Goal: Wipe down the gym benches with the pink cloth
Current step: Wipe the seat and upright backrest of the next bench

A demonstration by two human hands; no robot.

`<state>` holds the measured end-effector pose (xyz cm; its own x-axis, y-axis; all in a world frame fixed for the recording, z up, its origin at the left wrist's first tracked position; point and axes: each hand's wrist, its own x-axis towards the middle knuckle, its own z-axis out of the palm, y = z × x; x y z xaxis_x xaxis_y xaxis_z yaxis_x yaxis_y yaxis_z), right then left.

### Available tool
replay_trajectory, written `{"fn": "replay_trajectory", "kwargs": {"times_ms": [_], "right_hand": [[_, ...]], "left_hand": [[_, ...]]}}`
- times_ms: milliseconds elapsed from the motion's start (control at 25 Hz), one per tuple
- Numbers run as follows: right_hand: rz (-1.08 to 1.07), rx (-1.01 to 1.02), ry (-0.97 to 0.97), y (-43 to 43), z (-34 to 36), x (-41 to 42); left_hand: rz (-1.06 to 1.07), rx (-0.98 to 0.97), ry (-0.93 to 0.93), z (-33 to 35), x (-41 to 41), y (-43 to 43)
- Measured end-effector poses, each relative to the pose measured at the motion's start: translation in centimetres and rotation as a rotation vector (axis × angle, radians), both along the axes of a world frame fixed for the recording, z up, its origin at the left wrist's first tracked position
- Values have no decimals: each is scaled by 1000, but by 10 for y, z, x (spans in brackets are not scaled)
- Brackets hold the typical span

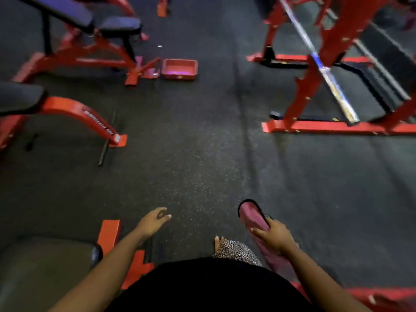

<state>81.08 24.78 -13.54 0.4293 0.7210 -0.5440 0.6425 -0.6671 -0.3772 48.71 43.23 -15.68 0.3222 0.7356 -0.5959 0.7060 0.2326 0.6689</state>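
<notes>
The right hand [273, 236] grips the pink cloth [252, 216]; the left hand [153, 220] hangs empty, fingers loosely curled. Lay the cloth flat on the nearest bench [45, 262] surface; wipe end to end.

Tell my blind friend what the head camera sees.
A person's right hand grips a pink cloth while the left hand hangs loose and empty above a dark gym floor. Red benches with dark pads stand on the left, a red rack with a bar on the right, a red tray between them.
</notes>
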Motion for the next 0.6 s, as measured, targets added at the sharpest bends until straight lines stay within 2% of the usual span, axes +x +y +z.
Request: {"fn": "replay_trajectory", "kwargs": {"times_ms": [160,320,440,600], "right_hand": [[337,22,21,160,12,25],[686,131,50,313,28,-12],[876,202,79,414,35,-64],[979,188,115,509,38,-108]], "left_hand": [[447,-6,1,6,-5,45],[796,-15,-20,-2,-20,76],[961,-32,-38,-19,-36,106],[1092,-181,-32,-56,-60,154]]}}
